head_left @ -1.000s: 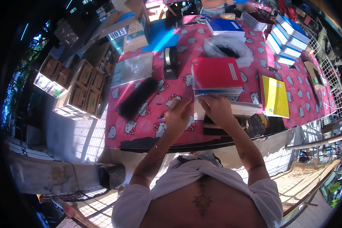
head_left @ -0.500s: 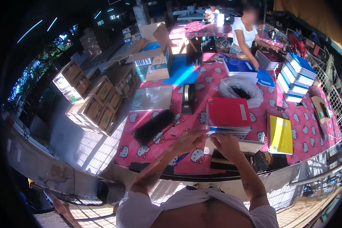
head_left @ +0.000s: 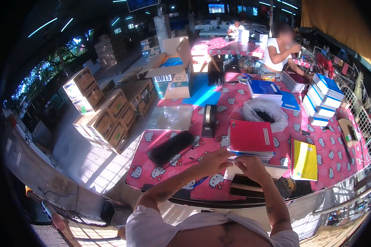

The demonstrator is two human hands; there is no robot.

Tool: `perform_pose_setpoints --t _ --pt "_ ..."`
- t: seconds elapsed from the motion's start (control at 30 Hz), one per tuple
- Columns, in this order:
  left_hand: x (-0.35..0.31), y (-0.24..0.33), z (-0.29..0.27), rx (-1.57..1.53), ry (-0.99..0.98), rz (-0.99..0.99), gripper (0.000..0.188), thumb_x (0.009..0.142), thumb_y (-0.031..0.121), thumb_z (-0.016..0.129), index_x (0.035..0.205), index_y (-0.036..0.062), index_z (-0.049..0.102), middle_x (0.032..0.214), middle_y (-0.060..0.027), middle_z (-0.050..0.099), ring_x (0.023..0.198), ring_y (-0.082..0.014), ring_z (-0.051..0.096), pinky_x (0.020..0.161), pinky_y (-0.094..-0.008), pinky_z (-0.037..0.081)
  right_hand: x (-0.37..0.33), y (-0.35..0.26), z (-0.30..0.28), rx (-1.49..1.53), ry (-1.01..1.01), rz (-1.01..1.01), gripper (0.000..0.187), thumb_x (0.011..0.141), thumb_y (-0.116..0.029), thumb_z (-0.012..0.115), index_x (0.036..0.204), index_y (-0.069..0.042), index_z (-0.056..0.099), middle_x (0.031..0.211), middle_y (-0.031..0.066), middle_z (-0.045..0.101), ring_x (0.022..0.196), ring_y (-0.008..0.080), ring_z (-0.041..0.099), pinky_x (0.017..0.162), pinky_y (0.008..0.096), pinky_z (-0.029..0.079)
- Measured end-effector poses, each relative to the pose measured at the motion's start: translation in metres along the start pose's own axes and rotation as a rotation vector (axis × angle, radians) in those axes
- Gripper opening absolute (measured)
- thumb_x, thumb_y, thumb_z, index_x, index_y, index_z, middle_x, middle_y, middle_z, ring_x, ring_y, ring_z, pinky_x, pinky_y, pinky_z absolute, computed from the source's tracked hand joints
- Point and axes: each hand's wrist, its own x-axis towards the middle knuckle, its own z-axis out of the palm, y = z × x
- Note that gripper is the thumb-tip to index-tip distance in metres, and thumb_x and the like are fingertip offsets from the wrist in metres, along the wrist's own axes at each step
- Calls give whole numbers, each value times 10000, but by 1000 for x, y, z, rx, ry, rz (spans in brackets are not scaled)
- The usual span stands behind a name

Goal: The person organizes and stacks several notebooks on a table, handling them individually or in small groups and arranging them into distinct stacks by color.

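A stack of notebooks with a red cover (head_left: pixel 251 136) on top lies in front of me on the table. My left hand (head_left: pixel 216 161) is at the stack's near left corner, its fingers bent and pressed together. Close beside it, my right hand (head_left: pixel 251 166) curls its fingers at the near edge, thumb toward the left hand. Whatever the fingertips pinch is too small to make out. Below the red notebook, white and blue page edges show. A pale stack of notebooks or paper (head_left: pixel 276 170) lies nearer, partly hidden by my right hand.
A yellow notebook (head_left: pixel 304 159) lies right, a black brush (head_left: pixel 171 148) left. Beyond are a tape dispenser (head_left: pixel 209 120), a plastic bag (head_left: pixel 263 115), blue notebooks (head_left: pixel 264 89) and a tall notebook stack (head_left: pixel 322 99). An open carton (head_left: pixel 172 82) stands far left. A co-worker (head_left: pixel 278 53) stands across the table.
The view has tilted upward, so the table sits lower in the picture. My hands stay at the stack's near edge. The co-worker's one hand has left the blue notebook and risen toward the head.
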Motion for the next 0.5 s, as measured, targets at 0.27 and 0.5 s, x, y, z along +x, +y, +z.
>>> perform_pose_setpoints --t 0.27,0.5 --pt "2 -13 5 120 -147 -71 212 923 300 656 1060 137 661 990 -58 612 774 -289 661 660 -439 533 -7 0 -17 -192 52 -71 185 907 -186 654 1071 -144 728 844 153 709 788 382 682 704 482 542" --pt "5 26 30 416 -189 -191 640 923 449 621 1359 -4 501 1295 -201 539 1221 -390 544 981 -522 443 -6 17 -8 -219 32 19 164 901 -195 648 1036 -157 732 816 142 711 749 376 684 661 494 543"
